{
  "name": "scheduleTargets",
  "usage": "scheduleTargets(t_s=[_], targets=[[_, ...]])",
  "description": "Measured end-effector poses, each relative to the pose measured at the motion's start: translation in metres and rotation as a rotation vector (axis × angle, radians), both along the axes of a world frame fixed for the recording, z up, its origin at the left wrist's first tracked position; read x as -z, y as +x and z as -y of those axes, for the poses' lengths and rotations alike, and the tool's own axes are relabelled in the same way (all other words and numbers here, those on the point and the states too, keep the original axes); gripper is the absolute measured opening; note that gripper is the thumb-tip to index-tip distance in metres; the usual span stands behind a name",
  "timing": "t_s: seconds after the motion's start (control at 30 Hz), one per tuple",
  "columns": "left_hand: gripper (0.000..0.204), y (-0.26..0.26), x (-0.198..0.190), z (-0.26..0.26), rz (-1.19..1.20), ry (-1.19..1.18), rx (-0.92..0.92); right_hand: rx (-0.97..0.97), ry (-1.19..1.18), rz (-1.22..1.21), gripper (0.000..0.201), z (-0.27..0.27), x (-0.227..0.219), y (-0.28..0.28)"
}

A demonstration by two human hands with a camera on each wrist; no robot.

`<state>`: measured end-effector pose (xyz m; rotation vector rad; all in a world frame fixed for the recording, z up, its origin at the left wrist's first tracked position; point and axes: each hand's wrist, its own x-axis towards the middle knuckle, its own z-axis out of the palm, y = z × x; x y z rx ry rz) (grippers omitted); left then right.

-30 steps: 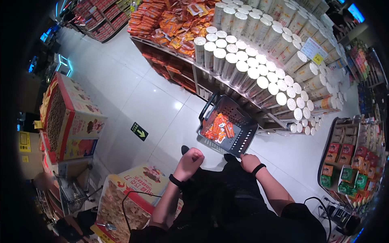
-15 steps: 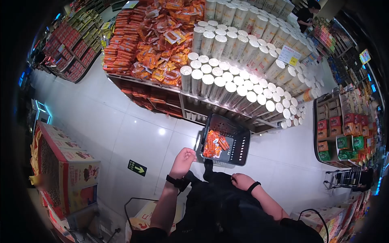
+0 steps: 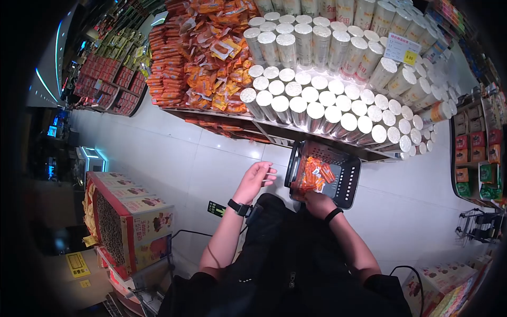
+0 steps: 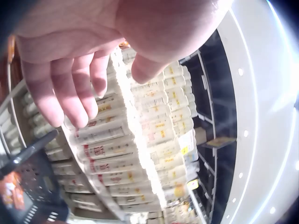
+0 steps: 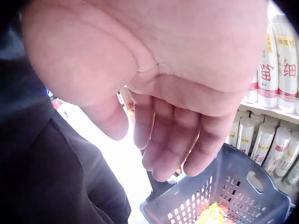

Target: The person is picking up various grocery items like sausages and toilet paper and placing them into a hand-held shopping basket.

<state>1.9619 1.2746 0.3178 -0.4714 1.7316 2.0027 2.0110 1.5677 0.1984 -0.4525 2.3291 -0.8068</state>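
Note:
A dark grey shopping basket stands on the floor in front of the person, with small orange packets lying inside it. Its black handle is at the left side. My left hand hovers left of the basket, fingers loosely bent and holding nothing; in the left wrist view its fingers hang apart from the thumb. Close to the basket's near edge is my right hand, overlapping that edge in the head view. The right wrist view shows its relaxed fingers with nothing in the palm.
Beyond the basket, a display shelf holds many white-capped cylinder packs and piles of orange packets. Cardboard display bins stand at the left. A shelf of red and green packs is at the right, near a cart.
The head view has shifted about. My right hand has gone from beside the thigh to the basket's near edge. The left hand has risen, its fingers more loosely spread than before.

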Motion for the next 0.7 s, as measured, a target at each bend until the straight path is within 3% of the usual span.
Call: scheduleTargets(t_s=[0.07, 0.17, 0.23, 0.37, 0.53, 0.6, 0.7], targets=[[0.057, -0.043, -0.006, 0.01, 0.053, 0.163, -0.083, 0.074, -0.104, -0.005, 0.025, 0.008, -0.027, -0.02], [0.077, -0.105, 0.015, 0.038, 0.162, 0.52, -0.217, 0.242, -0.402, -0.063, 0.027, 0.023, -0.027, -0.043], [0.09, -0.145, 0.035, 0.057, 0.252, 0.753, -0.316, 0.47, -0.483, 0.116, 0.029, 0.044, -0.036, -0.065], [0.103, -0.215, 0.05, 0.078, 0.438, 0.897, -0.424, 0.948, -0.799, 0.434, 0.045, 0.101, -0.047, -0.124], [0.1, -0.27, 0.063, 0.105, 0.639, 1.034, -0.366, 1.394, -1.231, 0.586, 0.063, 0.165, -0.066, -0.195], [0.094, -0.29, 0.062, 0.111, 0.805, 1.096, -0.426, 1.508, -1.373, 0.6, 0.059, 0.185, -0.067, -0.218], [0.083, -0.312, 0.071, 0.117, 0.87, 1.22, -0.316, 1.648, -1.448, 0.568, 0.05, 0.206, -0.068, -0.243]])
